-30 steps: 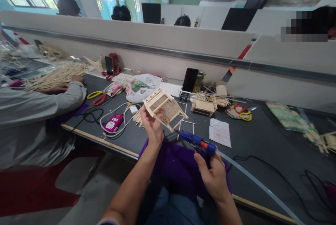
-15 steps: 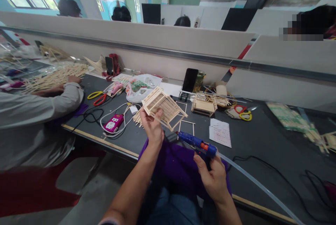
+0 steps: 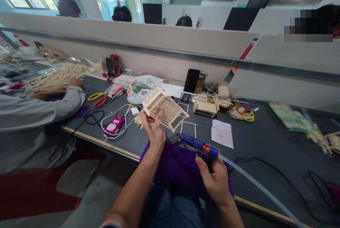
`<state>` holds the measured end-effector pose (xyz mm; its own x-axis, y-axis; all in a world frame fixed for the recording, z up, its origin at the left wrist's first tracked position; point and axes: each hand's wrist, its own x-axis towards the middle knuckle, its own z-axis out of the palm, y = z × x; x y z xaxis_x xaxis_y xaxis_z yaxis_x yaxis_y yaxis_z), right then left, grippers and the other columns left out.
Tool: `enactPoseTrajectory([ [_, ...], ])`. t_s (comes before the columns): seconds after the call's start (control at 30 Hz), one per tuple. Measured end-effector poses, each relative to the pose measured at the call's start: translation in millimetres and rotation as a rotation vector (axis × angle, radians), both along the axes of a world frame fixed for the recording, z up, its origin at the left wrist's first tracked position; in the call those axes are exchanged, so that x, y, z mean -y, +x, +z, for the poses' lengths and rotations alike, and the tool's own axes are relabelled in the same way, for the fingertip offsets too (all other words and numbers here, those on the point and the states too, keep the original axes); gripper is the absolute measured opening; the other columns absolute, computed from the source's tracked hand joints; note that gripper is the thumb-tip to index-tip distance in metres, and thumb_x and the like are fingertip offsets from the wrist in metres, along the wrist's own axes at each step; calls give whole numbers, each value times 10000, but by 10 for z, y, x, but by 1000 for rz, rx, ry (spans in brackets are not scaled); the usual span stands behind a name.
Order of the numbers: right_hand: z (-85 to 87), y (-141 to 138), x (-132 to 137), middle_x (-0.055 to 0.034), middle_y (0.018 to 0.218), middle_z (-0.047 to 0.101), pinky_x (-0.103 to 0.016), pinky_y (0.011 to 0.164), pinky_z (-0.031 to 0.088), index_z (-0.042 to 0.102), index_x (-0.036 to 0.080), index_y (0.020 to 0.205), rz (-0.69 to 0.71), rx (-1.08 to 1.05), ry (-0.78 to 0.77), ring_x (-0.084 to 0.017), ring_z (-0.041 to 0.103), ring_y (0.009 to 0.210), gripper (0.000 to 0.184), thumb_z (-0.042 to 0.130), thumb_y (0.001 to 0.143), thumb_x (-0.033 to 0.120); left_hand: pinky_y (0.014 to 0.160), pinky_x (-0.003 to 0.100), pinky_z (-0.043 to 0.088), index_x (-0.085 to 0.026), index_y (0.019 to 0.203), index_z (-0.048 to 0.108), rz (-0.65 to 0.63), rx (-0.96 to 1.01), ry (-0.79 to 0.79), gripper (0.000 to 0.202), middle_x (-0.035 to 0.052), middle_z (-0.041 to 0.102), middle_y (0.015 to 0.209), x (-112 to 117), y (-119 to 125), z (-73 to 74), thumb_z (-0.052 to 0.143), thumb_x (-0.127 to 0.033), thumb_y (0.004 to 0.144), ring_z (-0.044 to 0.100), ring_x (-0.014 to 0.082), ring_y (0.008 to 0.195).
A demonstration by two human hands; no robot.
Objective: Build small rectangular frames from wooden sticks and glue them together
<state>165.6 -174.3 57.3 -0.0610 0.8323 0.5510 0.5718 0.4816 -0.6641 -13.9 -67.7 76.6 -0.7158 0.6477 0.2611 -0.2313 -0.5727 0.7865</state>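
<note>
My left hand [image 3: 155, 128] grips a small wooden stick model [image 3: 166, 107], tilted above the table, with the thumb over its slatted face. In my right hand [image 3: 215, 174] is a blue hot glue gun [image 3: 198, 144], the fingers wrapped round its handle. The gun's nozzle points left, at or very close to the model's lower corner; I cannot tell if they touch. A long translucent glue stick [image 3: 260, 185] trails from the gun's rear. Thin stick frames [image 3: 190, 124] lie on the table behind the gun.
On the dark table [image 3: 255, 139] are another stick model [image 3: 205, 107], a written paper [image 3: 222, 134], scissors [image 3: 247, 114], a pink power strip [image 3: 114, 125] with cables, a plastic bag [image 3: 142, 89] and a propped phone [image 3: 192, 81]. A co-worker's sleeve [image 3: 66, 98] is at left.
Almost nothing differs. The whole view has shifted very slightly; both hands keep their holds, and the nozzle stays by the model's lower corner.
</note>
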Motion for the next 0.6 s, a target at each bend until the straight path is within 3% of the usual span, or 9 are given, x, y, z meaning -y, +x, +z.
enactPoseTrajectory([
  [0.43,-7,27,-17,-78,908,684,-329,724,537,649,194,1052,-1,-1,1,-226,657,809,237,541,890,329,896,324,496,-202,1081,550,4,23,-5,498,50,644,1047,13,-2,19,785,-365,673,632,172,948],
  [0.6,35,160,-25,-58,755,669,-335,663,516,681,191,895,-79,-65,-70,-205,624,668,223,558,879,376,908,305,479,-211,1157,522,38,-96,23,551,66,629,1099,-28,-49,-27,766,-368,689,623,181,994],
])
